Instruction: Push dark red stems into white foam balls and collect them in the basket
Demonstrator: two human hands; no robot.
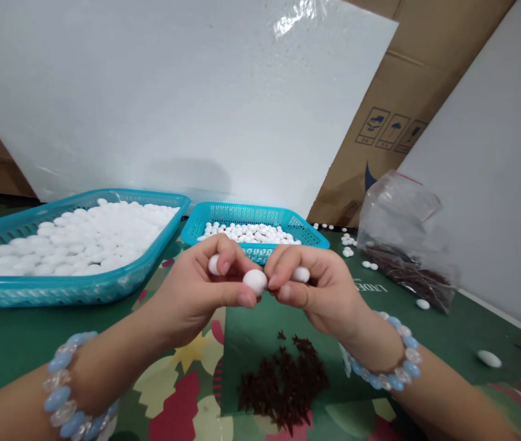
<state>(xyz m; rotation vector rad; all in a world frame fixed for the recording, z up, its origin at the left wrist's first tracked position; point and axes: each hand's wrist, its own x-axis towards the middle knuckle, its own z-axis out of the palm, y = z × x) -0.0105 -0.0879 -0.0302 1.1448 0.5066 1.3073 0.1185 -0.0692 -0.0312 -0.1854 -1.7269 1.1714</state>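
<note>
My left hand (212, 285) pinches a white egg-shaped ball (255, 282) between thumb and fingertips. A second white ball (213, 264) is tucked in its curled fingers. Right beside it, my right hand (313, 285) is closed, with another white ball (300, 274) held among its fingers. Its thumb and forefinger tips press together at the right side of the pinched ball; whether anything small sits between them I cannot make out. Below both hands lies a pile of small dark brown, spiky pieces (283, 386).
A large teal basket (163, 257) of white balls stands at left, and a smaller teal basket (318, 239) of small ones behind my hands. A clear bag (398, 208) with brown contents leans at right. Loose white balls (489, 359) dot the green patterned tabletop (187, 392). A white board (187, 92) rises behind.
</note>
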